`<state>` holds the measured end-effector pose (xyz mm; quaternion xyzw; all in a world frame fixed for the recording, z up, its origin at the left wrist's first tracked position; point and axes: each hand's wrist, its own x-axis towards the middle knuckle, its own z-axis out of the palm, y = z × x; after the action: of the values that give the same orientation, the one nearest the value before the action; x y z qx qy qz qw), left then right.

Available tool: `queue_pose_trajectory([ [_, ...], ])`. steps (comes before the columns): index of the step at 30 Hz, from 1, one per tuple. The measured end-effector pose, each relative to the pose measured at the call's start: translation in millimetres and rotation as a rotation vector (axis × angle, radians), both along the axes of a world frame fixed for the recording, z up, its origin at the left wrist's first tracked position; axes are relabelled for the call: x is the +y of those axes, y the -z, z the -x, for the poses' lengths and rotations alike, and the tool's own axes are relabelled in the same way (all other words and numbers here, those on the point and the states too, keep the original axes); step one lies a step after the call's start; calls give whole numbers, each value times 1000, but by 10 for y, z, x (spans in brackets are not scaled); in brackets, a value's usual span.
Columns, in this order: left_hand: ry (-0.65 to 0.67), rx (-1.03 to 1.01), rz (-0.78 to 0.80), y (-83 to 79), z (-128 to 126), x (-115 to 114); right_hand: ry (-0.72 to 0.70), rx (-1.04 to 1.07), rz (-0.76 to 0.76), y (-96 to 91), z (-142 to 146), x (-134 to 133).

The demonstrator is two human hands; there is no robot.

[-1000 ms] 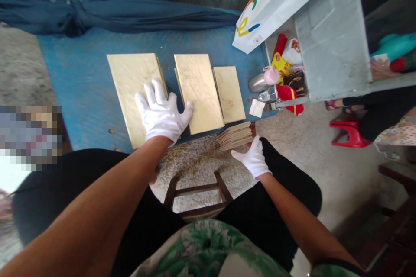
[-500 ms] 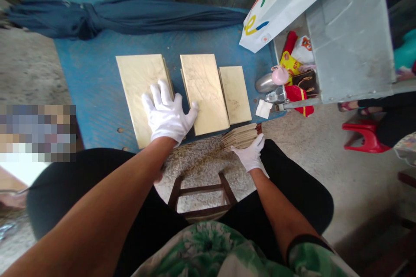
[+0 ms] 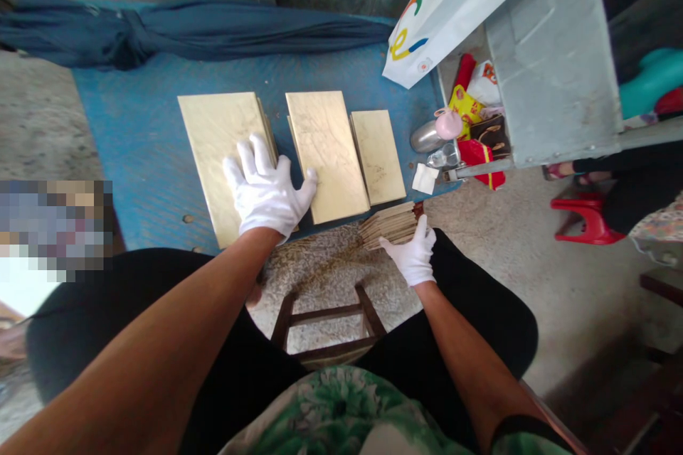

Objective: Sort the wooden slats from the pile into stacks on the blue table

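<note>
Three stacks of thin cream boards with faint brown marks lie side by side: a left stack [image 3: 205, 149], a middle stack [image 3: 325, 149] and a smaller right stack [image 3: 380, 149]. My left hand [image 3: 265, 192], in a white glove, rests with its fingers spread on the left stack, its thumb reaching to the middle one. Just below the table's front edge, by my right knee, is a bundle of thin boards [image 3: 390, 225], seen edge-on. Thumb and fingers of my gloved right hand [image 3: 412, 254] grip its near end; some fingers are hidden.
A blue table [image 3: 139, 128] carries the stacks. Along its back lies a bundled dark blue cloth [image 3: 213, 28]. To the right stand a white paper bag [image 3: 459, 7], a metal flask [image 3: 424, 136] and a grey metal box [image 3: 555, 57]. A wooden stool frame [image 3: 325, 313] sits between my legs.
The view has shifted slightly, so the table and stacks appear a little further left. Both hands keep about the same places on the boards.
</note>
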<state>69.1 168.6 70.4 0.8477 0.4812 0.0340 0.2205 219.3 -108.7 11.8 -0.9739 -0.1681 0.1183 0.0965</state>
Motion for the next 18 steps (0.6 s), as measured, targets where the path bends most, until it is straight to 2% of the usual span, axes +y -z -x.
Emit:
queue_pose_trajectory([
  [5, 15, -23, -47, 66, 26, 1, -3, -72, 19, -511, -87, 90],
  [8, 7, -35, -44, 85, 32, 5, -55, -192, -24, -769, -188, 64],
  [13, 14, -41, -42, 71, 37, 8, -182, -426, -171, -1064, -410, 73],
  [18, 13, -13, -41, 60, 36, 12, -266, -497, -259, -1367, -624, 234],
])
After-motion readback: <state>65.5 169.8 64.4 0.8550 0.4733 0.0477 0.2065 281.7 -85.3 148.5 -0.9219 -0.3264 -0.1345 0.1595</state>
